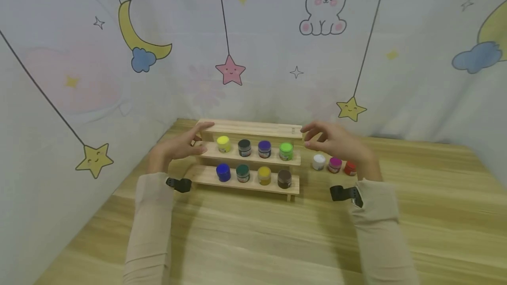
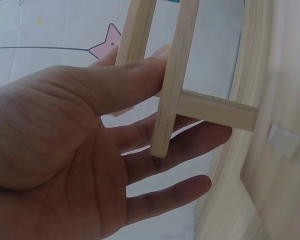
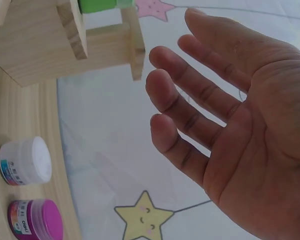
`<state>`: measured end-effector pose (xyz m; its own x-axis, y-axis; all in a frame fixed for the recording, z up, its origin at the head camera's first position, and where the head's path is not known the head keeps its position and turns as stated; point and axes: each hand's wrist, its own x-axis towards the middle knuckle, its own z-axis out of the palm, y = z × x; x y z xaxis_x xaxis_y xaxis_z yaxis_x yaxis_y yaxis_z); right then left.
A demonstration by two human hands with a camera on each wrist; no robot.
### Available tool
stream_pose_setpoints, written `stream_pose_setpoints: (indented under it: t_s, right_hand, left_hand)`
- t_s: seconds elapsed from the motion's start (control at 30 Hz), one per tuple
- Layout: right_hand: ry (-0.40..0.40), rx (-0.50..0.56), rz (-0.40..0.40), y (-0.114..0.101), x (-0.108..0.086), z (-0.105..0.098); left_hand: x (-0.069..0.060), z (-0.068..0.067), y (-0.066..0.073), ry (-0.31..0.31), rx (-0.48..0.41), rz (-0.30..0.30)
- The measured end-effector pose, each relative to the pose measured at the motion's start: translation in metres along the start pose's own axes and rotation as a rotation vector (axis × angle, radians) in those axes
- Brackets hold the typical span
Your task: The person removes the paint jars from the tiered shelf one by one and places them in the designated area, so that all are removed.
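A three-tiered wooden rack (image 1: 249, 128) stands on the table, small paint jars on its two lower tiers. The middle tier bears a yellow jar (image 1: 223, 144), a black jar (image 1: 244, 147), a purple jar (image 1: 264, 149) and a light green jar (image 1: 286, 151). Below them sit a blue jar (image 1: 223, 172), a dark green jar (image 1: 243, 173), an ochre jar (image 1: 264, 175) and a brown jar (image 1: 284, 179). My left hand (image 1: 180, 144) holds the rack's left end between thumb and fingers. Beside its right end, my right hand (image 3: 230, 115) hovers with loosely bent fingers, holding nothing.
Right of the rack, a white jar (image 1: 318, 162), a magenta jar (image 1: 334, 165) and a red jar (image 1: 350, 168) stand in a row on the wooden table (image 1: 253, 232). A pale curtain (image 1: 269, 25) printed with stars hangs close behind the rack and along the left.
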<state>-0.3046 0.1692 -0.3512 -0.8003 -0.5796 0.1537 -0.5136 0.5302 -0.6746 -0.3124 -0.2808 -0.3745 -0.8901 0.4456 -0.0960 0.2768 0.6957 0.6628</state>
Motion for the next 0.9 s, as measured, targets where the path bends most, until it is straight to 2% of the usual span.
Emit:
stream_pose_setpoints:
  t_s: [0.17,0.47,0.7,0.9]
  right_hand:
    - [-0.019,-0.034,-0.003,-0.005,0.005,0.007]
    - [-0.11,-0.069,-0.037,-0.012,0.015,0.022]
    - [-0.162,-0.057,0.014,-0.017,0.02,0.032]
    - [-0.166,-0.037,0.046,-0.017,0.02,0.032]
  left_hand:
    - [0.0,0.0,-0.001,0.006,0.016,0.015]
    - [-0.002,-0.001,-0.003,0.011,0.017,-0.014]
    - [-0.001,0.0,-0.004,0.006,0.007,0.023]
    - [0.001,0.001,-0.003,0.003,-0.008,-0.002]
